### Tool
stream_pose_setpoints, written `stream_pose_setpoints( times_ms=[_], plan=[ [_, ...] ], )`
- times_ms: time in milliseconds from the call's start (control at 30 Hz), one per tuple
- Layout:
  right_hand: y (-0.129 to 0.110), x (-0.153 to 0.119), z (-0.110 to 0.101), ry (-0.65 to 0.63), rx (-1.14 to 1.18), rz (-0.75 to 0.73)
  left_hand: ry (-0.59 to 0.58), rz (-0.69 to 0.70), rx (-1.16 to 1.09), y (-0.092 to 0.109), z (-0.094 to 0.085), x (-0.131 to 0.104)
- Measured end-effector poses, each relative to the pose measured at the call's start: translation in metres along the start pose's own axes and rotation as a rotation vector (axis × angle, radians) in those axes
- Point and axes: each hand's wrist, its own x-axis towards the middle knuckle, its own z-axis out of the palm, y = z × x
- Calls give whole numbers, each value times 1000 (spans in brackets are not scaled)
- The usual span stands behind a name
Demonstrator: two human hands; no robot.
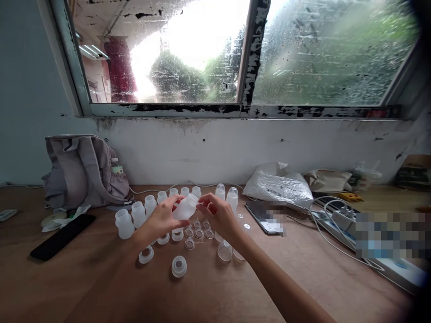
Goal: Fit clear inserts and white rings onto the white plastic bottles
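Note:
My left hand (164,215) is wrapped around a frosted white baby bottle (186,208), tilted with its threaded neck toward the upper right. At the bottle's mouth, my right hand (215,211) has its fingers pinched together; what they hold, if anything, is too small to make out. Below the hands lie several small clear nipples (199,233) in a cluster. White screw rings (146,254) lie to their left, and a ring with a nipple in it (179,266) sits nearer to me. Several frosted bottles (124,223) without tops stand in a curved row behind and left.
Bottles with clear caps (220,192) stand behind my right hand, and clear caps (225,250) lie below it. A phone (264,217), silver bag (278,186) and power strip (397,264) are to the right. A grey backpack (81,172) and black case (62,237) are left.

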Motion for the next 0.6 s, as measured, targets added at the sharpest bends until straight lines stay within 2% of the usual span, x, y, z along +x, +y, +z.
stream_pose_setpoints(
  times_ms=[133, 300, 333, 500, 533, 600],
  plan=[
    [5, 1, 0, -46, -17, -20, -121, 61, -5, -3, 5, 2],
    [17, 7, -4, -21, -105, 0, -42, 35, 181, -7, -2, -1],
    [21, 8, -4, -9, -135, 18, -75, 9, 221, -8, -5, -3],
    [53, 9, 8, -17, -392, 145, -421, -260, 314, -14, -18, -15],
    [60, 10, 12, -23, -449, 175, -446, -280, 317, -15, -18, -17],
    [72, 13, 18, -43, -557, 225, -403, -210, 263, -15, -14, -20]
  ],
)
